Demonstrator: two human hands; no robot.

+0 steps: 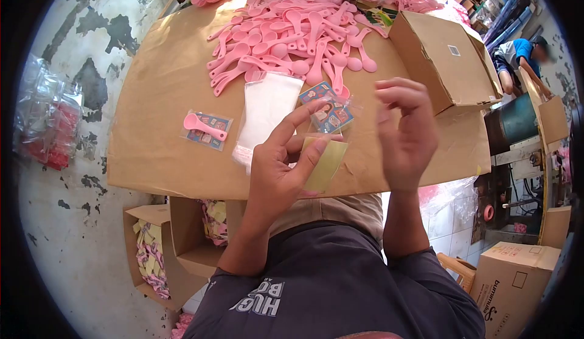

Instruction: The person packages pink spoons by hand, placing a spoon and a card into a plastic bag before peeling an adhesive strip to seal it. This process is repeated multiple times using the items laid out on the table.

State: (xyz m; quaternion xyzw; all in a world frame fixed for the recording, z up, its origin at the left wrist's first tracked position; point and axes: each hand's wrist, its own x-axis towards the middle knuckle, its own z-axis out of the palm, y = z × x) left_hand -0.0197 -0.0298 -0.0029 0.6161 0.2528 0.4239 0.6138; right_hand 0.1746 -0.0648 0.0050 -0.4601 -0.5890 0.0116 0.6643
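My left hand [277,168] covers part of the yellow slip [325,164], the pictures on the small packet [328,115] are too small to read, and the spoon pile [292,38] runs past the worktop's far edge.

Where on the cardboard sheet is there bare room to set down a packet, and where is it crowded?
Bare: the sheet's left part, between its left edge and the packed spoon. Crowded: the far middle under the spoon pile, and the near middle around the bag stack and both hands.
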